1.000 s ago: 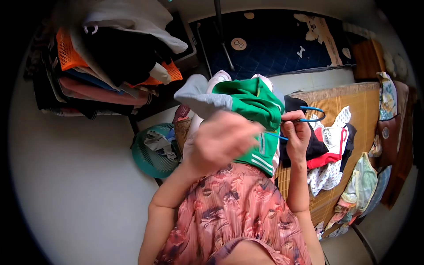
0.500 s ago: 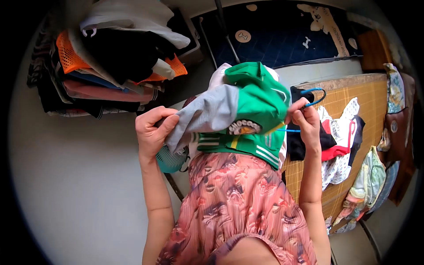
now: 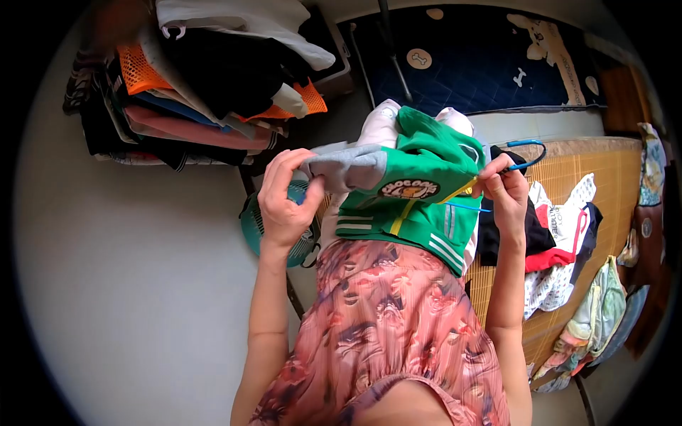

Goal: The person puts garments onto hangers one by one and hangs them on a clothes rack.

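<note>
A green and grey jacket with a round lettered patch, yellow zip trim and white-striped hem lies across my lap, over a pink floral dress. My left hand is closed on the end of its grey sleeve, fingers above and thumb below. With my right hand I pinch the jacket's front edge by the yellow trim, together with a blue clothes hanger. The hanger's looped end sticks out above that hand, and a thin blue part shows lower, against the jacket.
A tall pile of folded clothes stands at the upper left. Behind my left wrist is a teal fan-like object. On the bamboo mat at right lie several small garments. A dark blue patterned mat lies ahead.
My left hand has shifted along the sleeve toward the jacket's body, and the grey sleeve is now bunched up. My right hand still grips the jacket edge and hanger. The view has shifted slightly.
</note>
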